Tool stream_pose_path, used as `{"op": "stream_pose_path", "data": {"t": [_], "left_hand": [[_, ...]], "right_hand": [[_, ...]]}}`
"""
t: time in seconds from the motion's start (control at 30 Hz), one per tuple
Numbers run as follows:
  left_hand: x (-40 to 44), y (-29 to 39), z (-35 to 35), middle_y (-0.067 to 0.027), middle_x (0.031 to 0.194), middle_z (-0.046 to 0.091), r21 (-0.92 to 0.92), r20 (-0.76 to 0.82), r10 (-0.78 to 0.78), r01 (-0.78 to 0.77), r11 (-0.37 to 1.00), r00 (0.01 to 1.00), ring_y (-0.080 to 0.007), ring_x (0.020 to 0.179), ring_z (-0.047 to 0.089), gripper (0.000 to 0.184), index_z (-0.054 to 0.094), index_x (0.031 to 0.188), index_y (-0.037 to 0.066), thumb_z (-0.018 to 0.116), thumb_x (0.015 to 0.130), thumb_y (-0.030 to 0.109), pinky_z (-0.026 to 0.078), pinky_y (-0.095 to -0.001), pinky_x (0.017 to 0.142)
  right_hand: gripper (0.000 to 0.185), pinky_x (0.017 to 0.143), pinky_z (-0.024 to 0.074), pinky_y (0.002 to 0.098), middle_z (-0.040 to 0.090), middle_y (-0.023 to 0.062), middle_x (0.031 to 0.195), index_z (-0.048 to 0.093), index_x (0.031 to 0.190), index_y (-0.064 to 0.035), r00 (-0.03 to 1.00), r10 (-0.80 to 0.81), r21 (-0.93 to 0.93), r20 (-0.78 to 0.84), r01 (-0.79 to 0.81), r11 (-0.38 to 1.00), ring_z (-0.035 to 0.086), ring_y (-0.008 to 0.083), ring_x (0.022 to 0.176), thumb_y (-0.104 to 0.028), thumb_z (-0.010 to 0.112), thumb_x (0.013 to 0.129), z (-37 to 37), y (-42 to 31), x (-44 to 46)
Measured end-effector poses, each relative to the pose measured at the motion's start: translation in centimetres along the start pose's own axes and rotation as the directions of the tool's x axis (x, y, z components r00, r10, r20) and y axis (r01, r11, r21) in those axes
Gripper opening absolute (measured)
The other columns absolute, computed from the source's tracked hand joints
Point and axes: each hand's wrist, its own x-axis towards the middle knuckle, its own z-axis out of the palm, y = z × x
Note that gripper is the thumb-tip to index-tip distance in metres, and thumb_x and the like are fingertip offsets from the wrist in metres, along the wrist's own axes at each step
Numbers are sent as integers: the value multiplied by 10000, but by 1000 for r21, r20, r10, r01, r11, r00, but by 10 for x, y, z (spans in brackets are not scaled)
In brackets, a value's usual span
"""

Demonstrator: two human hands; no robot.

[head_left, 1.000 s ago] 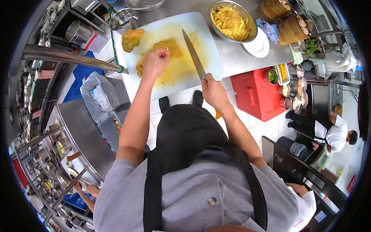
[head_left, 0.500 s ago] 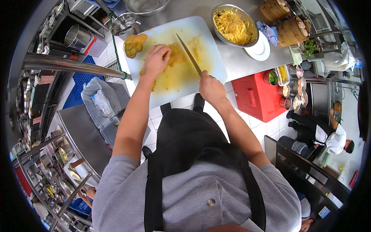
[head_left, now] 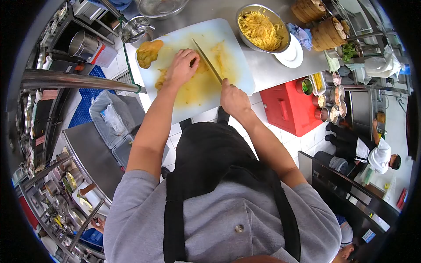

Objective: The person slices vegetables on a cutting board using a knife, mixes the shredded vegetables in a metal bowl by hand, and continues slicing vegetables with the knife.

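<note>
A white cutting board (head_left: 237, 65) lies on the steel counter, stained yellow. My right hand (head_left: 234, 98) is closed round the handle of a long knife (head_left: 207, 60), whose blade points up and left over the board. Left of the blade, my left hand (head_left: 183, 65) rests with curled fingers on yellow-orange slices (head_left: 161, 78), which it partly hides. A larger orange-green piece (head_left: 148, 53) sits at the board's upper left corner.
A steel bowl of yellow shreds (head_left: 262, 30) stands beyond the board, by a white plate (head_left: 291, 53) and bamboo steamers (head_left: 329, 34). Below the counter are a red box (head_left: 287, 109) and small metal containers (head_left: 321, 115). A co-worker (head_left: 379, 153) is at the right.
The knife has moved left and tilted further left, closer to my left hand. My left hand has come down onto the slices, its fingers curled.
</note>
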Motion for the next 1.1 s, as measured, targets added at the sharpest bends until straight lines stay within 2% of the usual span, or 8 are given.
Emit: {"op": "stream_pose_path", "data": {"t": [0.2,0.27,0.4,0.5,0.6,0.7,0.87,1.1], "left_hand": [[-1,1,3,-91,1052,674,78,-19,18,-16,997,1000,-322,1032,607,123,677,1006,43,676,891,89,509,-427,952],[0,3,1,-88,1072,678,109,-22,41,-38,993,999,-316,1041,611,158,688,1050,49,672,899,90,509,-423,958],[0,3,0,-85,1083,682,99,-16,43,-41,994,999,-309,1056,614,167,692,1062,53,672,900,89,509,-420,961],[0,2,2,-85,1080,683,96,-10,36,-35,995,999,-308,1061,617,150,689,1043,50,675,897,86,509,-418,961],[0,1,3,-85,1070,684,87,-32,52,-49,995,998,-310,1055,619,132,687,1021,47,677,895,83,511,-418,957],[0,1,4,-84,1064,686,87,-40,46,-43,995,998,-310,1050,622,122,688,1008,45,680,892,82,514,-419,950],[0,2,3,-84,1059,684,87,-37,41,-38,995,998,-312,1046,621,133,692,1014,46,683,888,85,517,-425,941],[0,0,5,-82,1047,677,61,-44,26,-24,998,999,-321,1053,607,118,682,1001,52,681,887,84,514,-427,938]], "right_hand": [[419,795,611,519,718,312,1020,512,1337,91,995,-51,-22,-82,49,999,746,462,891,-87,473,960,-12,-12,-4],[446,804,610,521,717,319,1021,507,1365,99,998,-43,-15,-35,43,999,745,464,893,-84,472,960,-14,-15,-3],[446,801,610,521,714,333,1028,507,1361,106,998,-46,-14,-47,46,999,744,469,898,-76,472,956,-10,-14,-3],[406,793,608,528,719,336,996,518,1314,108,998,-42,-12,-39,42,999,744,472,888,-70,469,952,-14,-11,-21],[378,786,607,534,724,329,952,524,1280,109,999,-2,-23,49,4,1000,745,471,870,-64,466,949,-22,-11,-38],[349,787,605,538,726,323,925,527,1248,103,999,-8,-25,34,9,1000,747,466,861,-64,463,949,-17,-9,-32],[260,778,610,525,727,323,929,538,1167,66,988,-92,4,-126,93,996,744,472,852,-88,440,983,10,-17,39],[272,787,611,530,735,297,938,534,1191,51,992,-68,24,-108,71,997,743,478,863,-108,443,990,7,-16,33]]}}
